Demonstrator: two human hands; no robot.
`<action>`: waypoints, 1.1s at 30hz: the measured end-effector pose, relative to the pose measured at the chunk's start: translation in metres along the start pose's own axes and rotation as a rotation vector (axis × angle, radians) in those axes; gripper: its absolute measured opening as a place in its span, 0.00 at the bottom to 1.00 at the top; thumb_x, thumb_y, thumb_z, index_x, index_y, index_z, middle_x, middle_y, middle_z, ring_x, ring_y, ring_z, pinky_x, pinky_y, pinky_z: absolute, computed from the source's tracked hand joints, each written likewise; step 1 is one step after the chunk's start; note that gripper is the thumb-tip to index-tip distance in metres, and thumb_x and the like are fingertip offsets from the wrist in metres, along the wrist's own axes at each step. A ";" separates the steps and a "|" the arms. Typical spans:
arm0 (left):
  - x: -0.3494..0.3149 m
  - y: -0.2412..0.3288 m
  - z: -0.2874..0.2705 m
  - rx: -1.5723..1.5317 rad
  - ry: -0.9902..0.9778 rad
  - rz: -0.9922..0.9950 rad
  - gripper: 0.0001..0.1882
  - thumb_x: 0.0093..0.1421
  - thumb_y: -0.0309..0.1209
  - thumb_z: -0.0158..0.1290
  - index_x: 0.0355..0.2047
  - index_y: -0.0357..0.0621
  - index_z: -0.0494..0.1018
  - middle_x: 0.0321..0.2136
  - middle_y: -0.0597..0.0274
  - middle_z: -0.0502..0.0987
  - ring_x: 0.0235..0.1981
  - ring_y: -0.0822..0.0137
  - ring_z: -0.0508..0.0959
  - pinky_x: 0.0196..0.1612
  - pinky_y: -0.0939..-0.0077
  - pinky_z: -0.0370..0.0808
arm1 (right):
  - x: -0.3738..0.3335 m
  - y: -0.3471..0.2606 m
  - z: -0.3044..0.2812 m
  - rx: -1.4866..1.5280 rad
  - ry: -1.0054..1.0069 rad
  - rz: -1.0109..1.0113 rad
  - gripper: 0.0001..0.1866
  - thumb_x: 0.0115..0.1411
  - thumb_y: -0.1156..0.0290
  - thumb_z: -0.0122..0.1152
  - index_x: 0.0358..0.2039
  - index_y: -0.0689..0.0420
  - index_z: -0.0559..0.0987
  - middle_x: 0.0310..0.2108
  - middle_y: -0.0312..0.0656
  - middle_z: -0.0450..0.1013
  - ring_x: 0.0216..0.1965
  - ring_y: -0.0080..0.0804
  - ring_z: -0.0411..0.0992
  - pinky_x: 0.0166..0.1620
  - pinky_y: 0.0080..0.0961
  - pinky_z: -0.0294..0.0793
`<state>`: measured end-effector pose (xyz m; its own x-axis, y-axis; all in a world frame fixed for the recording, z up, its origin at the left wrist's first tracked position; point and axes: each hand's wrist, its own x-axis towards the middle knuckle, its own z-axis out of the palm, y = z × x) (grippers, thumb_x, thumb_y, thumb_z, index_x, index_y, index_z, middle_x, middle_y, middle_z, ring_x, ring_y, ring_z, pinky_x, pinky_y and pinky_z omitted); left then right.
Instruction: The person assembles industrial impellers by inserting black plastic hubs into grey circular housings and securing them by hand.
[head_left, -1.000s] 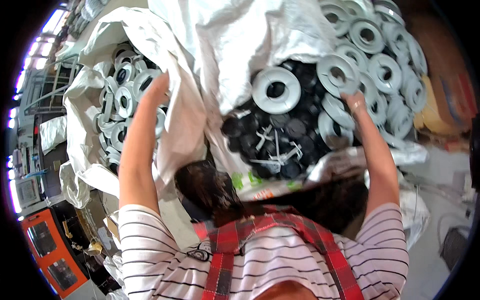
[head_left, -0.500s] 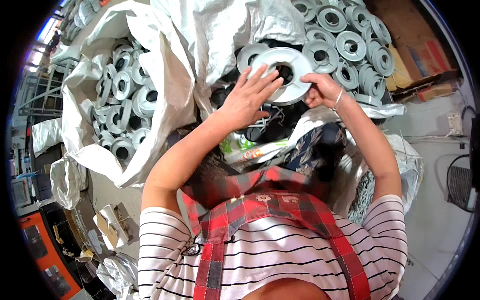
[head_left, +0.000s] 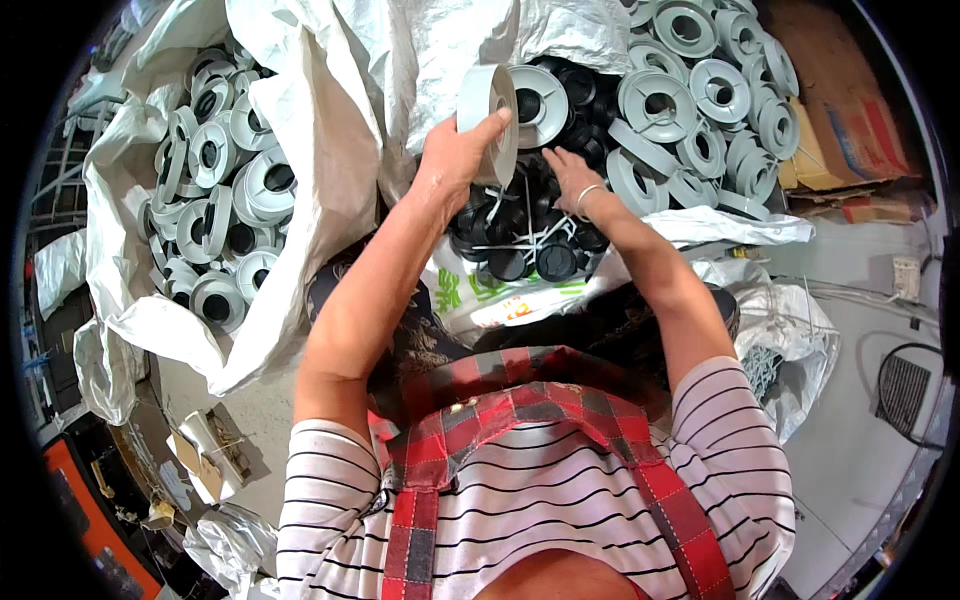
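Note:
My left hand [head_left: 450, 158] grips a grey plastic ring [head_left: 484, 95] by its rim, thumb on the face, so that the ring stands nearly on edge. Over a heap of round black plastic caps [head_left: 557, 262] is my right hand [head_left: 573, 182], its fingers apart and reaching among the caps; the fingertips partly blend into them, and no held piece shows. Another grey ring [head_left: 541, 108] lies just behind the held one. Thin pale strips lie across the black caps, which rest on a white printed bag [head_left: 470, 300] in front of me.
On the left, a white woven sack [head_left: 330, 170] contains many grey rings [head_left: 212, 155]. A larger pile of similar rings [head_left: 720, 90] is at the far right, beside a cardboard box [head_left: 850, 130]. A clear bag of thin metal pieces [head_left: 795, 345] stands at the right.
The ring moved left and turned from face-up to nearly on edge in my left hand. My right hand let go of it and moved left and down to the black caps.

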<state>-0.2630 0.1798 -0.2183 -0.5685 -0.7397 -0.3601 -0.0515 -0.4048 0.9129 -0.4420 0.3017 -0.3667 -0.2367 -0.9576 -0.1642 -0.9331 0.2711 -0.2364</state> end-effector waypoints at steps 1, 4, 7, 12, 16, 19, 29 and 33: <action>0.006 -0.006 -0.002 -0.022 -0.010 -0.020 0.15 0.50 0.39 0.60 0.28 0.40 0.73 0.25 0.65 0.73 0.27 0.72 0.72 0.32 0.77 0.69 | 0.004 0.005 0.013 -0.070 -0.018 -0.021 0.44 0.40 0.72 0.67 0.59 0.49 0.57 0.51 0.45 0.59 0.55 0.45 0.58 0.53 0.40 0.67; 0.004 -0.010 -0.005 0.096 0.083 -0.066 0.15 0.49 0.39 0.61 0.28 0.41 0.72 0.25 0.66 0.73 0.27 0.72 0.71 0.33 0.75 0.69 | 0.016 -0.006 -0.005 -0.135 -0.175 0.019 0.44 0.40 0.69 0.67 0.59 0.45 0.58 0.49 0.46 0.60 0.53 0.46 0.59 0.51 0.41 0.67; 0.000 -0.010 -0.005 0.117 0.082 -0.063 0.14 0.50 0.37 0.60 0.28 0.41 0.71 0.23 0.66 0.71 0.26 0.72 0.70 0.32 0.73 0.68 | 0.011 -0.011 -0.045 0.027 -0.066 0.107 0.41 0.40 0.59 0.69 0.55 0.46 0.62 0.45 0.51 0.62 0.47 0.48 0.63 0.49 0.39 0.67; 0.007 -0.026 0.013 -0.071 -0.080 -0.268 0.12 0.53 0.32 0.56 0.34 0.38 0.70 0.28 0.60 0.74 0.30 0.67 0.74 0.36 0.71 0.71 | -0.005 0.011 -0.111 0.598 0.489 0.082 0.37 0.31 0.48 0.74 0.33 0.61 0.68 0.30 0.42 0.66 0.32 0.32 0.66 0.37 0.24 0.68; -0.007 -0.018 0.031 -0.482 -0.345 -0.380 0.19 0.59 0.34 0.50 0.46 0.35 0.66 0.37 0.53 0.75 0.40 0.61 0.76 0.50 0.64 0.70 | -0.026 -0.010 -0.137 0.929 0.409 0.079 0.34 0.32 0.48 0.75 0.30 0.61 0.70 0.25 0.38 0.67 0.28 0.25 0.65 0.32 0.21 0.68; -0.010 -0.020 0.046 -0.535 -0.313 -0.309 0.19 0.58 0.34 0.52 0.46 0.37 0.67 0.42 0.56 0.73 0.44 0.63 0.74 0.53 0.63 0.68 | -0.054 -0.013 -0.156 0.619 0.312 0.058 0.39 0.34 0.46 0.71 0.40 0.62 0.71 0.33 0.46 0.70 0.37 0.36 0.69 0.40 0.27 0.70; -0.025 -0.019 0.075 -0.249 -0.594 -0.260 0.16 0.60 0.36 0.50 0.43 0.37 0.68 0.40 0.60 0.74 0.41 0.69 0.75 0.49 0.68 0.70 | -0.106 -0.010 -0.164 0.169 0.271 -0.005 0.44 0.34 0.65 0.69 0.53 0.62 0.60 0.45 0.55 0.63 0.51 0.49 0.62 0.50 0.34 0.67; -0.015 -0.030 0.071 -0.307 -0.582 -0.334 0.19 0.59 0.36 0.50 0.48 0.39 0.66 0.43 0.58 0.73 0.46 0.64 0.73 0.53 0.63 0.67 | -0.110 -0.014 -0.163 0.291 0.255 0.047 0.45 0.38 0.58 0.70 0.54 0.62 0.59 0.46 0.55 0.65 0.47 0.47 0.66 0.49 0.35 0.68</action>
<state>-0.3108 0.2408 -0.2266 -0.9107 -0.1807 -0.3714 -0.1141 -0.7542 0.6467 -0.4472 0.3878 -0.1893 -0.3708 -0.9272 0.0531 -0.8125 0.2962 -0.5021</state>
